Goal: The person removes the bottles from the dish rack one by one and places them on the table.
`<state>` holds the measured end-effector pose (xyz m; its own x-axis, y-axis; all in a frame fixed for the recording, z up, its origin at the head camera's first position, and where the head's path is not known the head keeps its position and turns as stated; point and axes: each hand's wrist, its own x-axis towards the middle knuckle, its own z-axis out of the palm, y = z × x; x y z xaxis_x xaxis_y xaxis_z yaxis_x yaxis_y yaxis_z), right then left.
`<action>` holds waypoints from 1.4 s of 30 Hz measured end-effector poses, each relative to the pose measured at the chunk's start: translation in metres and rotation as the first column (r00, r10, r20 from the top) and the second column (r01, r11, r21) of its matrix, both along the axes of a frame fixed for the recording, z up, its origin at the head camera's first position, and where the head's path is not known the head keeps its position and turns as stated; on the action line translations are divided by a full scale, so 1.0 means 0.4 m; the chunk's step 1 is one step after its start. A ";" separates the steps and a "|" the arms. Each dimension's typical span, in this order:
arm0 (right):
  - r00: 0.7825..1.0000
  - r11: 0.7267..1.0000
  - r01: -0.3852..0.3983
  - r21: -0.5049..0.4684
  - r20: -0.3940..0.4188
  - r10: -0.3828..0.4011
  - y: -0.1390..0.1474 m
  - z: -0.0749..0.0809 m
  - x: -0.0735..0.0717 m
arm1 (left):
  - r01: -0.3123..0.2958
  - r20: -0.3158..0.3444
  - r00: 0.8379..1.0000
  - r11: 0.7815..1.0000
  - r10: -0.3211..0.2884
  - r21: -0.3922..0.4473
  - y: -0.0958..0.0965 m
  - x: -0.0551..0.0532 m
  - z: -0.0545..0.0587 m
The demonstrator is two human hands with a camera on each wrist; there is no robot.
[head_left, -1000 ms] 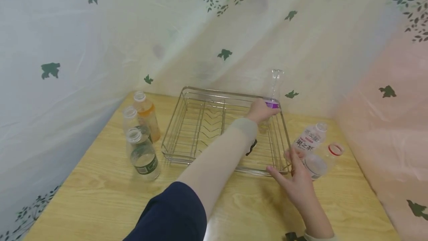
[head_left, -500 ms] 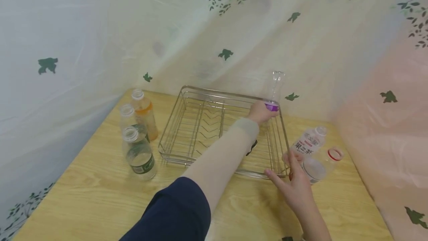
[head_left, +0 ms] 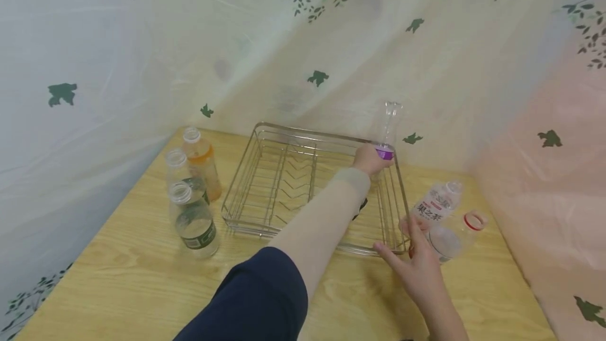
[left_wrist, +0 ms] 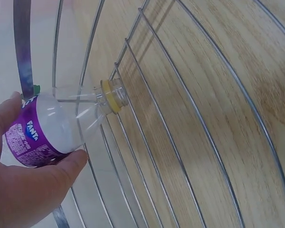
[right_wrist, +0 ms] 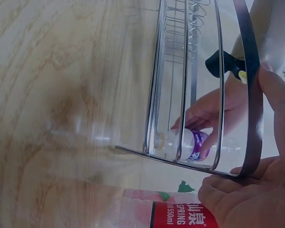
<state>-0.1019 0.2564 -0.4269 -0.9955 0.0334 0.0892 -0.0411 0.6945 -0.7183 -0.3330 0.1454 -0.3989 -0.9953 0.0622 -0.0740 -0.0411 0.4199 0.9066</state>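
My left hand [head_left: 368,160] holds a clear Fanta bottle [head_left: 385,153] with a purple label inside the back right corner of a wire dish rack [head_left: 293,129]. The bottle is upside down, base up. In the left wrist view, the thumb and a finger of my left hand [left_wrist: 33,190] grip the label, and the neck with its yellow ring [left_wrist: 111,96] is at the rack's bottom wires. My right hand [head_left: 418,267] grips the rack's front right corner. In the right wrist view, its thumb lies on the flat metal rim [right_wrist: 254,104] and other fingers curl below.
On the left stand an orange-tinted bottle [head_left: 201,157] and two clear bottles, the nearest [head_left: 198,228] with a green label. Right of the rack are a tea bottle [head_left: 437,203] with white lettering area and a bottle with a red neck ring [head_left: 475,220]. A patterned curtain [head_left: 284,67] hangs behind.
Both hands keep their grips, on the bottle and on the rack. The bottle has dipped slightly in the back right corner, while the whole view has shifted a little.
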 end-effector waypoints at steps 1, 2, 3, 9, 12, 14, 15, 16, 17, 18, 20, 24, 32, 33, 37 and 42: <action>1.000 1.000 0.000 -0.002 0.005 0.000 -0.002 -0.001 0.002 | -0.002 0.005 1.000 1.000 0.002 -0.004 -0.001 0.001 -0.004; 1.000 1.000 0.000 -0.001 0.005 0.000 -0.003 -0.003 0.004 | -0.003 0.008 1.000 1.000 0.003 -0.008 -0.002 0.002 -0.008; 1.000 1.000 -0.001 -0.004 0.007 0.001 -0.005 -0.004 0.005 | -0.002 0.007 1.000 1.000 0.002 -0.015 -0.003 0.003 -0.011; 1.000 1.000 -0.007 0.007 -0.024 0.007 -0.010 -0.005 0.008 | -0.027 -0.018 0.999 1.000 0.027 -0.013 -0.005 0.002 -0.023; 1.000 1.000 -0.007 0.017 -0.018 0.007 -0.009 -0.001 0.010 | -0.028 -0.023 0.999 1.000 0.028 -0.008 -0.008 0.005 -0.023; 1.000 1.000 -0.006 0.020 -0.013 0.006 -0.008 0.000 0.012 | -0.025 -0.019 1.000 1.000 0.025 -0.005 -0.011 0.009 -0.021; 1.000 1.000 -0.006 0.021 -0.009 0.006 -0.006 0.000 0.013 | -0.024 -0.018 1.000 1.000 0.024 -0.003 -0.013 0.011 -0.020; 1.000 1.000 -0.004 0.022 -0.007 0.005 -0.005 -0.001 0.013 | -0.020 -0.018 1.000 1.000 0.020 -0.010 -0.015 0.013 -0.019; 1.000 1.000 -0.006 0.023 -0.006 0.006 -0.004 -0.002 0.014 | -0.018 -0.018 1.000 1.000 0.018 -0.006 -0.017 0.015 -0.017; 1.000 1.000 -0.009 0.021 -0.003 0.009 -0.003 -0.003 0.013 | -0.015 -0.019 1.000 1.000 0.015 -0.003 -0.020 0.017 -0.015; 1.000 1.000 -0.014 0.019 -0.002 0.014 -0.002 -0.005 0.012 | -0.013 -0.021 1.000 1.000 0.014 0.013 -0.026 0.022 -0.007; 1.000 1.000 -0.020 0.010 -0.008 0.020 0.001 -0.004 0.008 | 0.015 -0.041 0.999 0.999 -0.014 0.043 -0.040 0.032 0.010; 0.999 0.999 -0.034 0.029 -0.011 0.034 0.001 0.005 -0.001 | 0.041 -0.060 0.998 0.993 -0.034 0.111 -0.076 0.061 0.061; 0.999 0.999 -0.037 0.027 -0.012 0.037 0.001 0.005 -0.001 | 0.039 -0.058 0.998 0.993 -0.033 0.114 -0.080 0.066 0.065; 0.999 0.999 -0.040 0.034 -0.033 0.041 -0.001 0.005 -0.003 | 0.047 -0.068 0.997 0.993 -0.040 0.110 -0.103 0.080 0.078; 0.999 0.999 -0.033 0.036 -0.018 0.034 -0.003 0.002 -0.006 | 0.047 -0.089 0.995 0.995 -0.039 0.085 -0.129 0.105 0.098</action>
<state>-0.1044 0.2551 -0.4259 -0.9941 -0.0032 0.1081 -0.0776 0.7174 -0.6923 -0.2910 0.0936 -0.3596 -0.9940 0.1077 0.0203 0.0560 0.3395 0.9389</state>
